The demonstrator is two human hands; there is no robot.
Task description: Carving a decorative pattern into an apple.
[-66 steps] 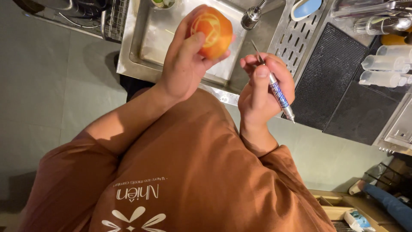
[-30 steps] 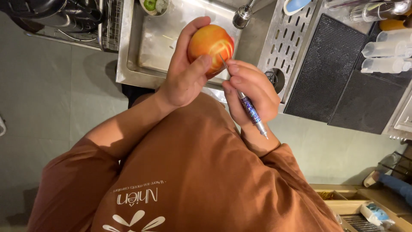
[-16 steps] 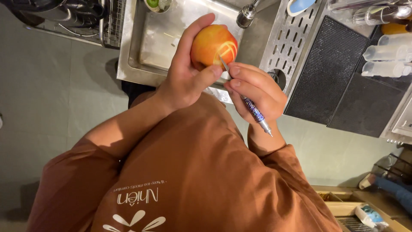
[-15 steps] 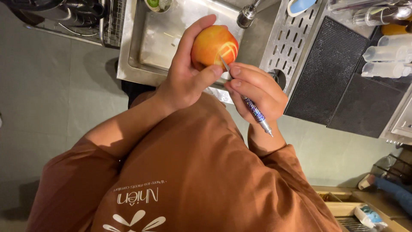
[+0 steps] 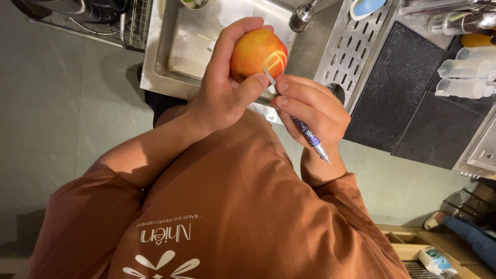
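Fruit (image 5: 254, 51): round, orange-red with yellow blush, raised above the steel sink (image 5: 178, 46); pale carved lines cut into the skin on the side facing the blade.

Left hand (image 5: 225, 88): grip wrapped close around the fruit, fingers over the top, thumb pressed on the lower side.

Right hand (image 5: 310, 106): grip pinched tight on a carving knife (image 5: 297, 124), held pencil-fashion; thin blade tip touching the fruit at the carved pattern, patterned blue handle trailing back past the wrist.

Step judged in hand: fine cutting of the skin pattern, part done. Next stroke, by judgement, calls for shallow, steady pressure and a firm hold against rolling.

Nearby: tap (image 5: 302, 15) over the sink, perforated drain board (image 5: 356, 46), black ribbed mat (image 5: 408, 88), clear squeeze bottles (image 5: 465, 85).
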